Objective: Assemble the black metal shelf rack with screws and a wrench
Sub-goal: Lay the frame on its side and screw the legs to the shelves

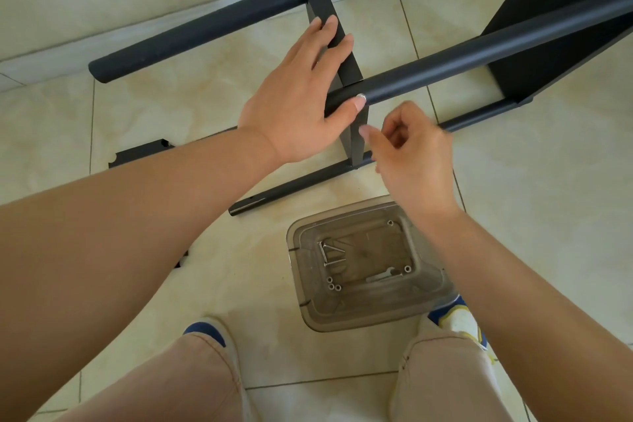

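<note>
Because the rack lies on its side across the tiled floor, we read the figure from the far wall toward the person's knees.

Rack: the black metal shelf rack frame spans the floor's far half, two round tubes joined by a flat black cross brace.

Left hand: the left hand lies on the brace with fingers straight, thumb pressed on the nearer tube; it steadies but grips nothing.

Right hand: the right hand hovers just beside the brace's lower end, fingers loosely curled, forefinger and thumb drawn together; whether they pinch a screw we cannot tell.

Hardware: the clear smoky plastic tray, between the feet at the floor's near edge, holds silver screws, small nuts and a flat wrench.

Loose part: a thin black bar rests on the floor just beyond the tray.

Step, as we judge it: seating a fastener at the brace joint.

Technique: we would keep the left hand firm so the holes stay aligned, start threads by fingertip, and save the wrench for last.
</note>
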